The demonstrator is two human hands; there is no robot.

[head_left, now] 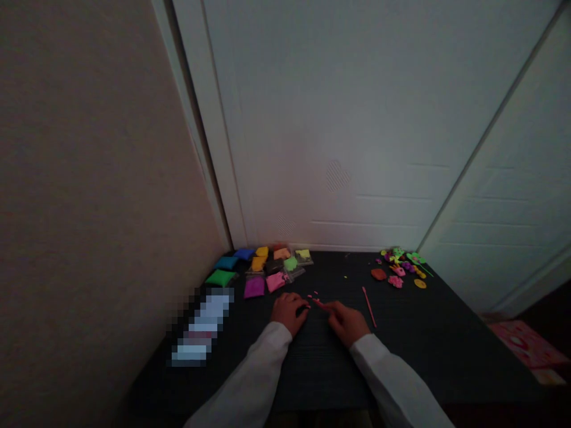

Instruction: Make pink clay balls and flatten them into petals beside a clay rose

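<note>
My right hand (348,322) is closed around a pink clay tool (318,302), its tip pointing left toward my other hand. On the dark table, my left hand (289,312) rests with its fingers curled and thumb bent in. A tiny pink spot shows at its fingertips, too small to tell whether it is clay. Several small pink clay bits (316,292) lie just beyond, between the two hands. To the right of my right hand, a second pink stick-shaped tool (369,307) lies on the table, touched by neither hand.
Bags of coloured clay, among them a purple one (254,287) and a green one (220,277), sit at the back left. A blurred-out bright flat object (203,327) lies at left. Small colourful clay shapes (395,281) cluster at the back right. A white panelled surface (339,119) rises behind the table.
</note>
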